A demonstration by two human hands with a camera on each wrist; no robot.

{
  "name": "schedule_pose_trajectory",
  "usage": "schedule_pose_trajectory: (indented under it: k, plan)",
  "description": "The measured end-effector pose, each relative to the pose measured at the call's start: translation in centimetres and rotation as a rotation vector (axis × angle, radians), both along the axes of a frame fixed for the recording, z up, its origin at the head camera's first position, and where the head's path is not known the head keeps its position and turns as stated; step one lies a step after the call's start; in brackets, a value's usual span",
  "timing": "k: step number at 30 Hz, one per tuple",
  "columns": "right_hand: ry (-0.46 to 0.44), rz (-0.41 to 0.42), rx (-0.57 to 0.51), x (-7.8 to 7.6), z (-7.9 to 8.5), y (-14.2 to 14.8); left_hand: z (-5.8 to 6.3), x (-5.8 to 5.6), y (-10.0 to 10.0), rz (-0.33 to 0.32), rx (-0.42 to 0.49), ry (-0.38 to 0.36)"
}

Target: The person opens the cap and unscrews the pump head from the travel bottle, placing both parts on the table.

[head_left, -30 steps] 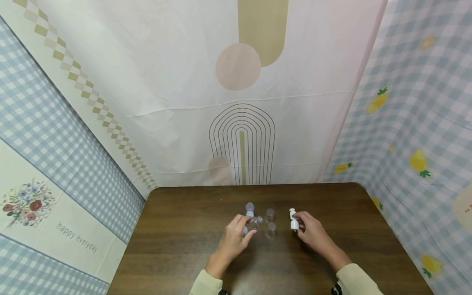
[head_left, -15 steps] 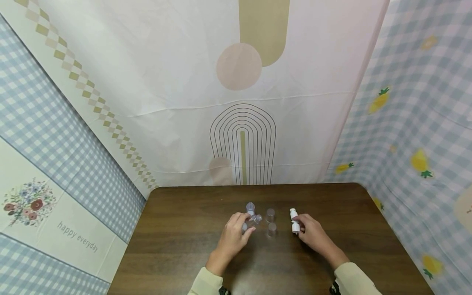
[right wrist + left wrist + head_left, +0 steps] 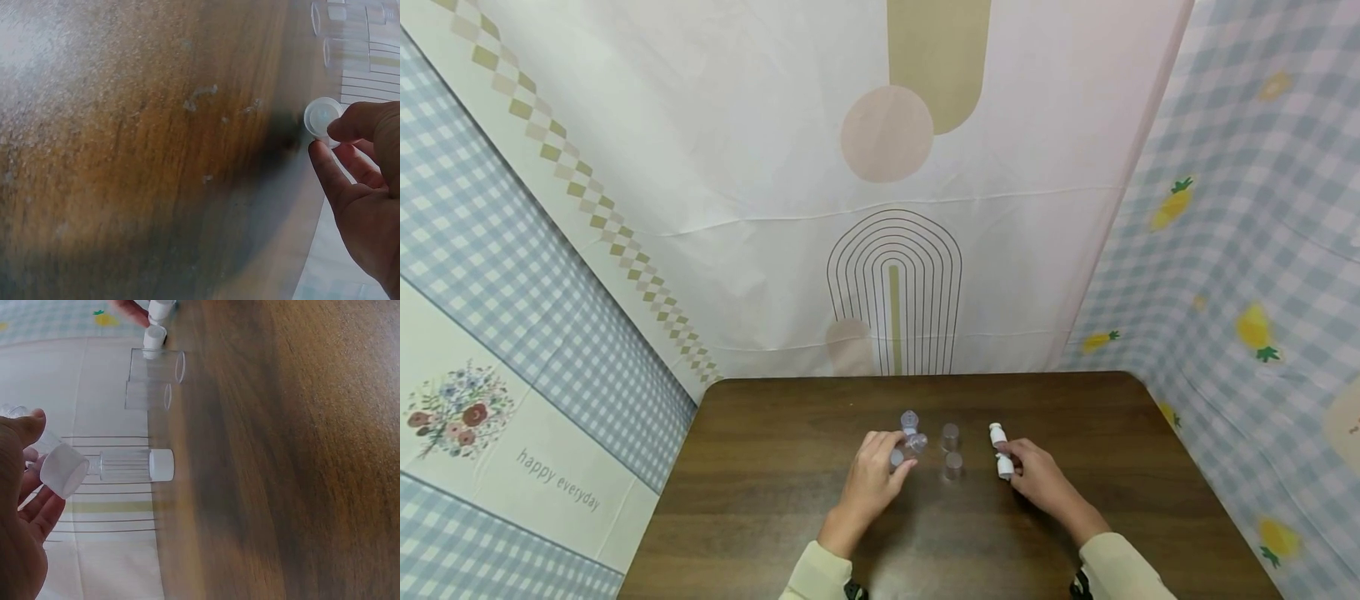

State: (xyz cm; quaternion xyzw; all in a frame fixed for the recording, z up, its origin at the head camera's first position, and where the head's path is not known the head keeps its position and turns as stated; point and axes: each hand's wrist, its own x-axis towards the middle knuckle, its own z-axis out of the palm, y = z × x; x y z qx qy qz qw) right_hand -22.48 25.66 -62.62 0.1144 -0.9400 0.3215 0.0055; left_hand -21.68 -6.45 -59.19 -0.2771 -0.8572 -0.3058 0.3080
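My left hand (image 3: 871, 477) holds a small clear bottle (image 3: 916, 443) with a white base (image 3: 64, 470), tilted above the table, fingers and thumb round it. Just behind it stands a similar clear bottle (image 3: 125, 465) on its own white base. My right hand (image 3: 1037, 477) pinches a small white pump-like top (image 3: 1004, 467) between thumb and fingers; its round end (image 3: 320, 117) faces the right wrist camera. A second white piece (image 3: 997, 434) stands just beyond that one. Between the hands stand two clear cylindrical covers (image 3: 951, 436), one behind the other.
The brown wooden table (image 3: 760, 467) reaches back to a patterned cloth wall (image 3: 775, 292). Checked cloths hang at the left (image 3: 550, 242) and right (image 3: 1210, 275) sides.
The white top in my right hand has come slightly nearer and tilted to the right. My left hand has drawn the held bottle slightly left. The standing pieces stay put.
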Motion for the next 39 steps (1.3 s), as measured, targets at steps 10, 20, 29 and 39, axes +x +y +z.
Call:
schedule_pose_trajectory:
  k: [10,20,29,39]
  plan:
    - [-0.054,-0.011,-0.017,0.1,-0.5,0.0,-0.6,-0.3,0.0,0.020,0.032,-0.060]
    - [0.014,0.011,-0.007,0.4,-0.5,0.4,-2.0,-0.6,0.4,0.011,0.102,-0.115]
    - [-0.026,-0.013,-0.019,0.5,-0.6,0.5,-3.0,-0.9,0.8,-0.002,0.185,-0.279]
    - [-0.026,-0.063,-0.026,0.9,-0.4,0.8,-3.9,-1.2,1.0,0.007,0.200,-0.378]
